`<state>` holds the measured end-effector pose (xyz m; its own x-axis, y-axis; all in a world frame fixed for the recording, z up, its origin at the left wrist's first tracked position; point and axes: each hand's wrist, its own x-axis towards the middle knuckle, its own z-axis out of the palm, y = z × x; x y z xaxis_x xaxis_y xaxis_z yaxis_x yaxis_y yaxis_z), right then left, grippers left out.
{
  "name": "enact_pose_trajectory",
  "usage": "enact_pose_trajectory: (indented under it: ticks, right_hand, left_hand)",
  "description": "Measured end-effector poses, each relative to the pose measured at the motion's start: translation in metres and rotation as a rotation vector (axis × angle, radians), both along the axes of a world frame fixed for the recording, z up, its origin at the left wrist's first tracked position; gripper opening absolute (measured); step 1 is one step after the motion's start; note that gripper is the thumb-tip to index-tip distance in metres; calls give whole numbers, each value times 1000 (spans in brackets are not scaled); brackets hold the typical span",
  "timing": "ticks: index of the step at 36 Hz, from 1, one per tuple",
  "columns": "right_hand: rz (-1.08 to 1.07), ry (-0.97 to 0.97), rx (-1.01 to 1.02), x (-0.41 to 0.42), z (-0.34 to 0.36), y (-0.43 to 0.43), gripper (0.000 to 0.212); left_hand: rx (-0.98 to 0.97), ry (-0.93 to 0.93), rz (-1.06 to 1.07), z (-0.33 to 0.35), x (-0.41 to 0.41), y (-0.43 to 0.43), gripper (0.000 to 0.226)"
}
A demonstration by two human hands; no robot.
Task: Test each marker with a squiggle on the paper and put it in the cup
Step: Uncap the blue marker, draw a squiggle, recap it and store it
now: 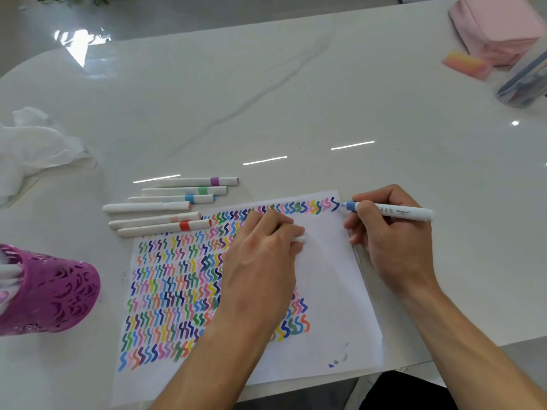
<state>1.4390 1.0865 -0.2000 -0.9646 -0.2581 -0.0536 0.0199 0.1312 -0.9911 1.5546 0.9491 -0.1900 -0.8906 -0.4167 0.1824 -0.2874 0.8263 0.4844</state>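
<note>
the right hand point(384, 235) grips a blue-banded marker point(393, 213), its tip touching the top right corner of the paper point(331, 291) at a dark blue squiggle point(334, 204). the left hand point(263, 258) rests on the paper, fingers curled round a white cap point(300, 239). six capped markers point(165, 207) lie side by side on the surface point(266, 99) just beyond the paper's upper left edge. a purple cup point(53, 294) holding markers stands at the left.

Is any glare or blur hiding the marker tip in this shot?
Head view: glare streaks lie on the table beyond the paper, clear of the marker in the right hand; its tip is slightly soft; the far pink box is blurred.
</note>
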Motion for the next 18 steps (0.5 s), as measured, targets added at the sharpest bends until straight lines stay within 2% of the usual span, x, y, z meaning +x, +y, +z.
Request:
enact_pose_trajectory:
  ticks: [4,7,10,14,18]
  right_hand:
    - [17,35,-27,5,4,-1,19]
    - [33,80,-17,10,9,-4,9]
    - [66,90,-23,14,14,-7,12]
    - [109,-30,-127,18,28,-12,14]
    - [151,-56,-157,22,40,-12,7]
  left_hand:
    - [-21,28,-11,0,3,0,13]
    - [-37,52,-8,2,5,0,13]
    - [-41,59,3,6,7,-1,16]
    - [25,68,49,14,10,-4,20]
    - [154,84,128,26,14,-7,24]
